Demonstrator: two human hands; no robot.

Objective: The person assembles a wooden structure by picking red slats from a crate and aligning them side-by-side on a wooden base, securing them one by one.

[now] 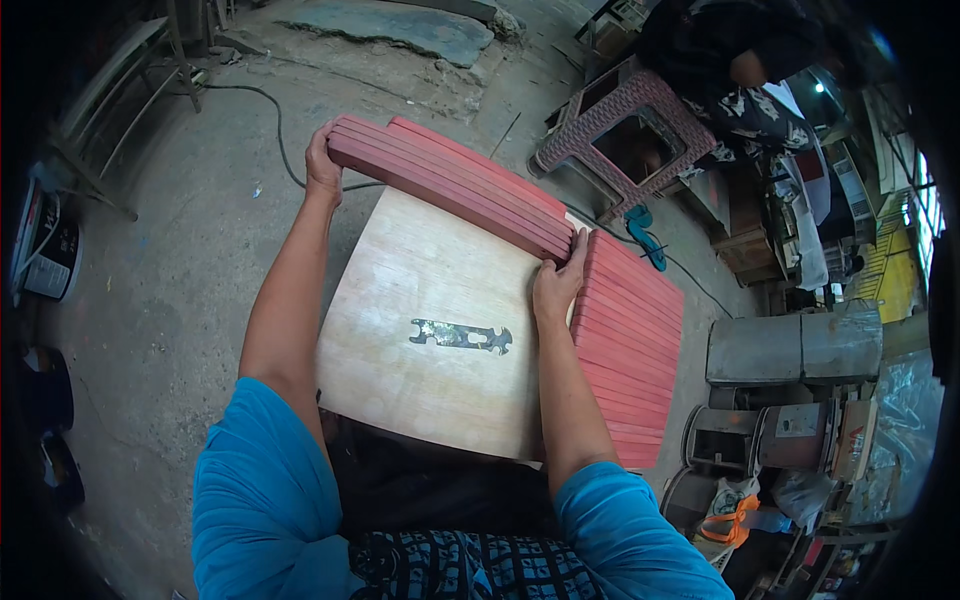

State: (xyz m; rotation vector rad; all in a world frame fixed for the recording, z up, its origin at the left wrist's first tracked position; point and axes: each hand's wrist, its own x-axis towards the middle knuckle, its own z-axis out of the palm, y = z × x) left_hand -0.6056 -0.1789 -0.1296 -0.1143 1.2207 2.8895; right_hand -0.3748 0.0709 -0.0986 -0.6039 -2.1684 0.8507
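Note:
A bundle of long red wooden strips lies slantwise across the far edge of a pale plywood board. My left hand wraps around the bundle's far left end, while my right hand grips its near right end, thumb and fingers against the strips. More red strips are packed side by side along the board's right edge, next to my right wrist. Another red piece shows just behind the bundle. Flat on the plywood, between my forearms, rests a flat metal wrench with notched ends.
Past the board's far right stands a woven-pattern plastic stool, with a person beside it and a teal sandal on the floor. A dark cable crosses the concrete. Buckets stand at left; metal containers and clutter line the right.

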